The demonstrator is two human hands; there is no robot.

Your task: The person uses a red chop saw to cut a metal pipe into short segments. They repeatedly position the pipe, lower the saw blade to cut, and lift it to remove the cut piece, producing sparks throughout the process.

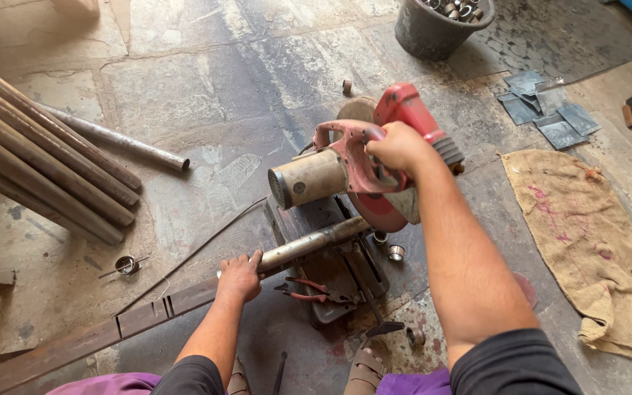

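- right hand (396, 148) wraps the handle of a red chop saw (360, 164) standing on the stone floor (206, 88).
- left hand (239, 278) grips a steel pipe (312, 243) lying across the saw's base.
- open floor lies ahead; stacked pipes (38, 153) crowd the left edge, a burlap sack (587, 234) the right.
- blade mostly hidden behind the forearm.

Soft, even daylight fills the scene, bright enough to read the grain of the stone floor (184, 80) without harsh glare. The top-left corner washes out into pale haze, suggesting light from that side. Shadows are weak and short: a dim patch lies under the chop saw (352, 175), and the floor between the person's knees is darker. Focus is sharp across the centre; the right forearm (462, 256) looms large through wide-angle stretch, and the stacked pipes (38, 161) bow slightly near the left edge.
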